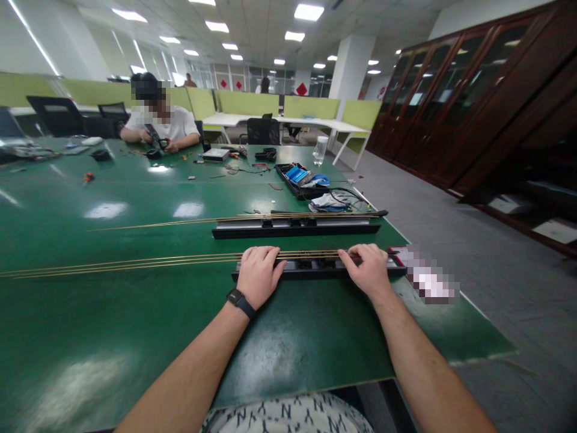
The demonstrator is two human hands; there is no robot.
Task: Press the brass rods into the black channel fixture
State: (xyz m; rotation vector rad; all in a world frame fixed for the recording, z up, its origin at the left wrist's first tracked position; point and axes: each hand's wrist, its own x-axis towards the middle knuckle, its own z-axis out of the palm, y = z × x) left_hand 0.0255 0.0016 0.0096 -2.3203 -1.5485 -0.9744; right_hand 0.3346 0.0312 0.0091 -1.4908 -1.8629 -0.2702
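A long black rail (297,275) with a silvery inner face lies across the green table in front of me. Several thin brass-coloured rods (180,260) run along its top and reach far out to the left. My left hand (259,275) is closed over the rail's left part, fingers bent over the far side and thumb on the near side. Near the right end, my right hand (368,269) is closed over the rail and rods, thumb pointing left. Its fingertips are partly hidden. Dark brackets (318,263) show between the hands.
Behind lies a second black rail (295,230) with similar rods. Farther back are a black tray (297,180) of blue items, gloves (331,201), cables and a clear cup (320,150). A co-worker (160,117) handles a dark object at the far left. The table's edge (473,310) runs along the right.
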